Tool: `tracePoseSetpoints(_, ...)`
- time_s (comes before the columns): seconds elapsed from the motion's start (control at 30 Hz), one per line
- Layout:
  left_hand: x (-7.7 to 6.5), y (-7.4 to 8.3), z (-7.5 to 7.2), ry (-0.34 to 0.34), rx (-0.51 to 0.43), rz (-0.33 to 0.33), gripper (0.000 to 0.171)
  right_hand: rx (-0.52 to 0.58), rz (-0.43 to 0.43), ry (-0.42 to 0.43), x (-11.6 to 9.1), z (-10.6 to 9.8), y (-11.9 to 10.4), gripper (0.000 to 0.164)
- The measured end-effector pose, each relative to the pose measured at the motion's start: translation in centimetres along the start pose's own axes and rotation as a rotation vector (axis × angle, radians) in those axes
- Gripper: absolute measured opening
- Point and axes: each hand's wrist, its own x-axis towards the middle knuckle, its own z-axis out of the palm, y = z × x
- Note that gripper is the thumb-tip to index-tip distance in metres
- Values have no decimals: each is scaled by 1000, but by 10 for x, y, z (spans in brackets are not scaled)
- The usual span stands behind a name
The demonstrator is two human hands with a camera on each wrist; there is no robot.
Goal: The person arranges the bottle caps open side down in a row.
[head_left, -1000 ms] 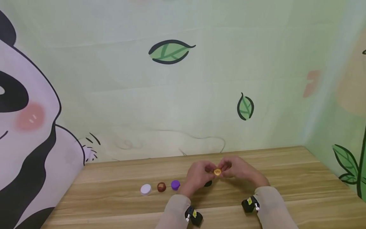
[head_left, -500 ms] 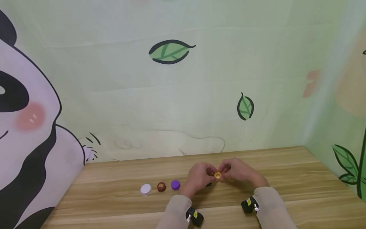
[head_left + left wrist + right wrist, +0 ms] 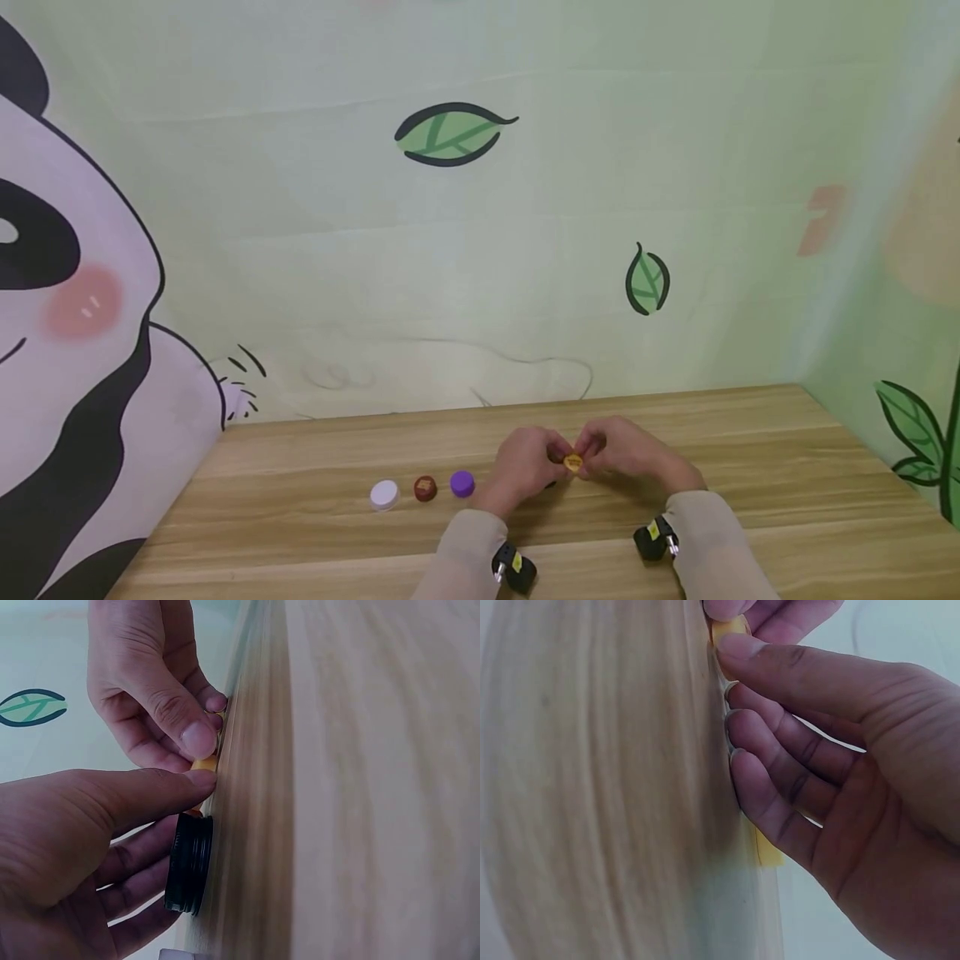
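A small yellow bottle cap point(image 3: 573, 463) with dark print sits just at the tabletop between my two hands. My left hand point(image 3: 520, 468) pinches it from the left, thumb and forefinger on its edge. From the other side my right hand point(image 3: 624, 450) pinches the same cap. In the left wrist view, a black ridged cap point(image 3: 190, 864) stands beside the lower fingers of my left hand; the head view shows only a sliver of it. Left of that hand, a purple cap point(image 3: 462, 483), a brown cap point(image 3: 425, 488) and a white cap point(image 3: 385, 495) lie in a row.
The wooden table point(image 3: 300, 542) meets a pale green printed wall cloth point(image 3: 337, 250) at its back edge. In the right wrist view, a yellow patch point(image 3: 769, 849) shows beyond my right fingers; what it is I cannot tell.
Both hands have lowered slightly with the yellow cap, bringing it nearer the tabletop. The black cap is now more hidden behind the left hand. The other caps stay put.
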Motion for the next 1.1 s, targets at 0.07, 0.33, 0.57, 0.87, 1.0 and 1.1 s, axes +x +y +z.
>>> tracePoseSetpoints(0.07, 0, 1, 0, 4, 15, 6, 20, -2, 13, -3, 0, 0, 0, 17)
tracePoseSetpoints(0.33, 0, 2, 0, -7, 35, 0, 19, -5, 6, -11, -2, -2, 1, 18)
tracePoseSetpoints(0.57, 0, 0, 2, -4, 52, -4, 19, 1, 1, -22, -3, -3, 0, 19)
tracePoseSetpoints(0.87, 1, -1, 3, -23, 26, -9, 20, 8, 2, -26, -6, -4, -1, 19)
tracePoseSetpoints(1.0, 1, 0, 0, -35, -26, -25, 21, 17, 22, -21, -8, -6, -3, 19)
tracePoseSetpoints(1.1, 1, 0, -2, -30, -62, -33, 25, -5, 36, 31, -8, -8, -4, 18)
